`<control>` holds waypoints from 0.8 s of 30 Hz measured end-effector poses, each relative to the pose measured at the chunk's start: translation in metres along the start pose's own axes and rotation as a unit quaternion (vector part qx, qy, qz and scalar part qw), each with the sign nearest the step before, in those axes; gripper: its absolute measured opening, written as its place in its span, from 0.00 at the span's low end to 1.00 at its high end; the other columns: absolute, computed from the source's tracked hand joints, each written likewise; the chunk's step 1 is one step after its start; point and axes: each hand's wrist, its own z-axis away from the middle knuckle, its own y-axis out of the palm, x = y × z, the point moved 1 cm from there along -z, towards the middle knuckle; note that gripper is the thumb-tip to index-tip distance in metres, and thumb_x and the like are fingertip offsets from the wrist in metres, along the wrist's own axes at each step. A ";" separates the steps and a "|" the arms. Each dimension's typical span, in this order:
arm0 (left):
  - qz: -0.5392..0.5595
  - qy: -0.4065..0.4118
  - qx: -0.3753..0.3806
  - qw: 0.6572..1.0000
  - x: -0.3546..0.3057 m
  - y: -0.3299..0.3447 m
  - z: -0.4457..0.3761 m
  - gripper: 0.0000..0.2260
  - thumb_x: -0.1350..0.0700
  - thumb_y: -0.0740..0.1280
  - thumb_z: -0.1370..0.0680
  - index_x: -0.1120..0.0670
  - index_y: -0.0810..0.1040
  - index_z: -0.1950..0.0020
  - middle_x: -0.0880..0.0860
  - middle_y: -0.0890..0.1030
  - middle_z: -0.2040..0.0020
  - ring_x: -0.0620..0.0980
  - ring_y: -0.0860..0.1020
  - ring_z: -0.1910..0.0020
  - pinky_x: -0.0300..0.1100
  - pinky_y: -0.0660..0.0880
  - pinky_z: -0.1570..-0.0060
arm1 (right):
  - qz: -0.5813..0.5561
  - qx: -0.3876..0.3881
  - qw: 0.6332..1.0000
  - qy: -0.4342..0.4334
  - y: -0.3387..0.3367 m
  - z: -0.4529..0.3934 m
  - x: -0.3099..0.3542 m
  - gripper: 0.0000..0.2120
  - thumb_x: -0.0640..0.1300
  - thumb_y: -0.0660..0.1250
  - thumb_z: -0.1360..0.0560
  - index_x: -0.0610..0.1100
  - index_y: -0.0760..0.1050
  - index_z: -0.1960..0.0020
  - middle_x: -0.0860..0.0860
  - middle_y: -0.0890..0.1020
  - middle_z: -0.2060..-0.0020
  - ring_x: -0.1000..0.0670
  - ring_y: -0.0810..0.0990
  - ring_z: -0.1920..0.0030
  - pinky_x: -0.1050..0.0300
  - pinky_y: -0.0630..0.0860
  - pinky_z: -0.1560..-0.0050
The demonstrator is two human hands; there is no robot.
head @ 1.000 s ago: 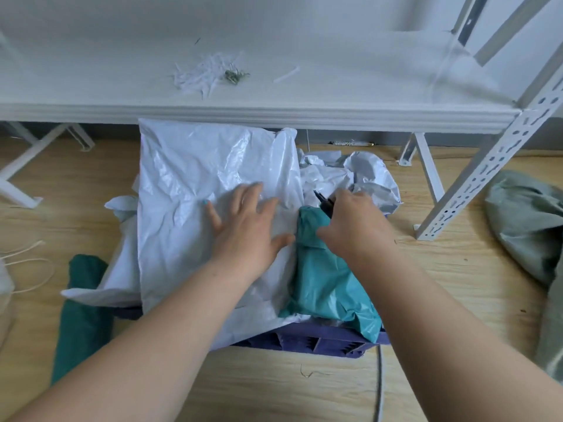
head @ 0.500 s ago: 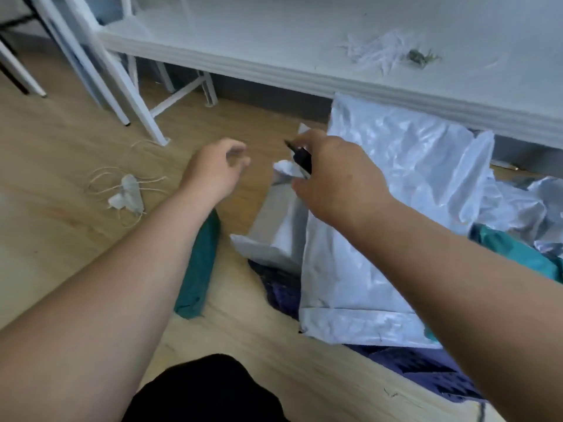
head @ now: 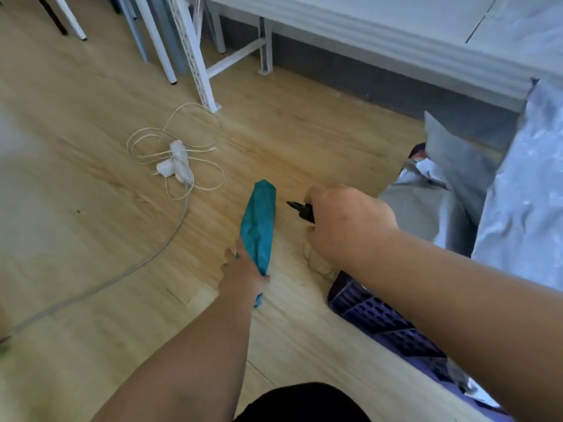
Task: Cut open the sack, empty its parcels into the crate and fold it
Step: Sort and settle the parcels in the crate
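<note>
Swung away from the crate [head: 374, 318], the left hand [head: 240, 269] now grips the teal parcel [head: 259, 223] at the cable's [head: 182, 166] four o'clock, likely to crate it, while the right hand [head: 344, 220] stays clenched on the black cutter [head: 301, 208].

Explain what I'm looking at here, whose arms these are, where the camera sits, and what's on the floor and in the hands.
No machine here: these are a person's bare arms, filmed by one wide-angle camera worn on their head, looking down at a wooden floor. The left hand touches a teal parcel lying on the floor; whether it grips it is unclear. The right hand grips a small black cutting tool. At right stands a purple crate with grey-white parcels piled in it. A white power strip with looped cable lies farther off.
</note>
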 end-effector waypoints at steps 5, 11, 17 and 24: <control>-0.012 -0.033 -0.030 0.999 0.016 0.016 -0.010 0.49 0.51 0.72 0.26 0.52 0.35 0.22 0.58 0.67 0.33 0.57 0.75 0.41 0.48 0.75 0.49 | 0.010 -0.012 1.000 0.026 0.008 -0.010 -0.003 0.12 0.42 0.61 0.23 0.50 0.70 0.40 0.52 0.73 0.56 0.48 0.74 0.60 0.59 0.64 0.73; 0.129 0.018 -0.097 0.987 -0.021 -0.027 -0.013 0.41 0.52 0.71 0.26 0.50 0.47 0.22 0.58 0.70 0.36 0.60 0.75 0.41 0.53 0.76 0.46 | -0.010 -0.039 0.999 0.034 0.005 -0.009 -0.011 0.14 0.43 0.62 0.24 0.49 0.70 0.38 0.51 0.72 0.54 0.47 0.76 0.58 0.58 0.66 0.71; 0.395 0.220 -0.123 0.883 -0.102 -0.091 0.039 0.39 0.56 0.70 0.29 0.41 0.52 0.24 0.47 0.68 0.29 0.49 0.71 0.34 0.45 0.74 0.42 | -0.086 -0.122 0.988 0.036 -0.024 0.009 -0.032 0.17 0.45 0.62 0.24 0.50 0.69 0.35 0.49 0.75 0.48 0.45 0.79 0.49 0.55 0.70 0.62; 0.435 0.387 -0.041 0.812 -0.170 -0.160 0.165 0.35 0.50 0.69 0.30 0.38 0.59 0.26 0.41 0.76 0.36 0.41 0.77 0.40 0.44 0.76 0.43 | -0.276 -0.282 0.917 0.063 -0.088 0.051 -0.102 0.18 0.50 0.63 0.24 0.52 0.70 0.35 0.50 0.81 0.47 0.45 0.78 0.45 0.55 0.73 0.52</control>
